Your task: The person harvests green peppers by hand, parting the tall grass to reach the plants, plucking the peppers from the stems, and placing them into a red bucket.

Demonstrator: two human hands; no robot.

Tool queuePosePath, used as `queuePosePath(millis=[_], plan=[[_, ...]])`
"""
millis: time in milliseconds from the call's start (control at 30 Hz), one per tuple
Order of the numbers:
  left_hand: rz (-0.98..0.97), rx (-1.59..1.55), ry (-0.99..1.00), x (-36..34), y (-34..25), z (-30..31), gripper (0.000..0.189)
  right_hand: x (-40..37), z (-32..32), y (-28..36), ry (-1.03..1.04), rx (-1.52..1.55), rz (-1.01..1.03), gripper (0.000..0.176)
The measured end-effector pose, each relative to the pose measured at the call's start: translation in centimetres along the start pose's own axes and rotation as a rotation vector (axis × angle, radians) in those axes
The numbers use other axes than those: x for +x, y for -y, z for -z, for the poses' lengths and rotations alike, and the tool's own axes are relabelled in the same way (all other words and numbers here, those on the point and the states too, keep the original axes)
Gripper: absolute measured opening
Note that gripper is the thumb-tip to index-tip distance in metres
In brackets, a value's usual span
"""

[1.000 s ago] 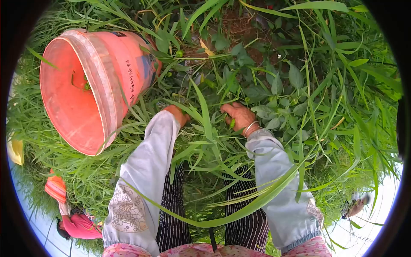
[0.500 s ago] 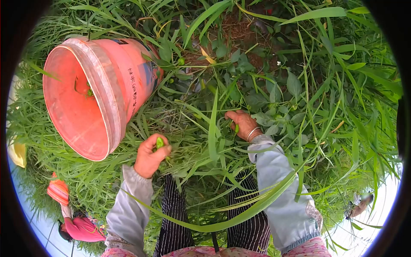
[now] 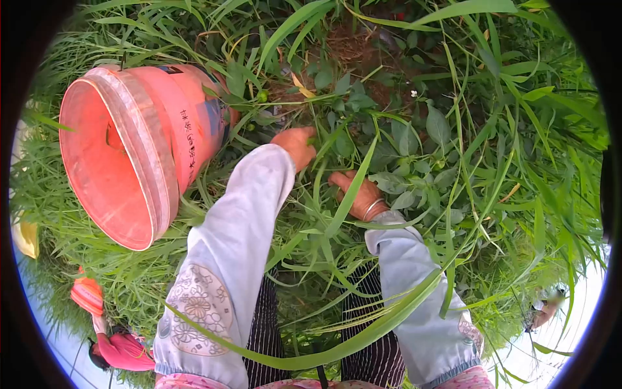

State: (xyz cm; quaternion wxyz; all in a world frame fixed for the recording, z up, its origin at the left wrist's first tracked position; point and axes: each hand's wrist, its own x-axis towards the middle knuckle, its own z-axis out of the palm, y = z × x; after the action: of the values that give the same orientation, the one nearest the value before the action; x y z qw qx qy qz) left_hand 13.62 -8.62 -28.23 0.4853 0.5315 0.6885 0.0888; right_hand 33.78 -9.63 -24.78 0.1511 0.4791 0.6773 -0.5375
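My left hand (image 3: 295, 148) reaches into the leaves at the middle, fingers closed, with a bit of green pepper (image 3: 312, 139) showing at the fingertips. Just to the right and nearer me, my right hand (image 3: 357, 196) has its fingers curled in among the stems. A long grass blade crosses it, and what it holds is hidden. Broad-leaved pepper plants (image 3: 405, 139) grow beside and beyond both hands. One round green pepper (image 3: 262, 96) shows between the bucket and the plants.
A pink plastic bucket (image 3: 165, 129) stands at the left, its mouth facing me. Tall grass (image 3: 518, 194) surrounds the plants, and a long blade (image 3: 363, 343) arches over my forearms. A person in pink (image 3: 126, 352) with an orange bucket (image 3: 87, 294) is at the lower left.
My left hand, with green peppers in it, has moved forward and right, from beside the bucket into the plants. My right hand has shifted slightly left; the green pepper seen at it is now hidden.
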Motion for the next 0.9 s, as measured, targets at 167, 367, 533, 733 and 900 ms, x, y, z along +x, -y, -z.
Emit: queuePosePath(millis=[167, 367, 533, 733, 900], plan=[[0.081, 0.145, 0.15, 2.0, 0.9, -3.0, 0.033, -0.5, -0.7, -1.0, -0.191, -0.152, 0.331, 0.031], [0.039, 0.373, 0.049, 0.0, -1.0, -2.2, 0.022, -0.3, -0.5, -1.2, -0.2, -0.167, 0.347, 0.029], [-0.043, 0.119, 0.014, -0.9, -0.3, -0.9, 0.028, 0.7, -1.4, -1.6, -0.193, -0.36, 0.313, 0.036], [0.05, 0.148, 0.189, 1.9, 1.4, -3.5, 0.028, -0.1, -0.8, 0.0, -0.096, -0.319, 0.13, 0.032], [0.167, 0.191, 0.092, 0.0, -0.9, -0.9, 0.025, -0.2, -0.6, 0.9, -0.125, -0.329, 0.151, 0.031]])
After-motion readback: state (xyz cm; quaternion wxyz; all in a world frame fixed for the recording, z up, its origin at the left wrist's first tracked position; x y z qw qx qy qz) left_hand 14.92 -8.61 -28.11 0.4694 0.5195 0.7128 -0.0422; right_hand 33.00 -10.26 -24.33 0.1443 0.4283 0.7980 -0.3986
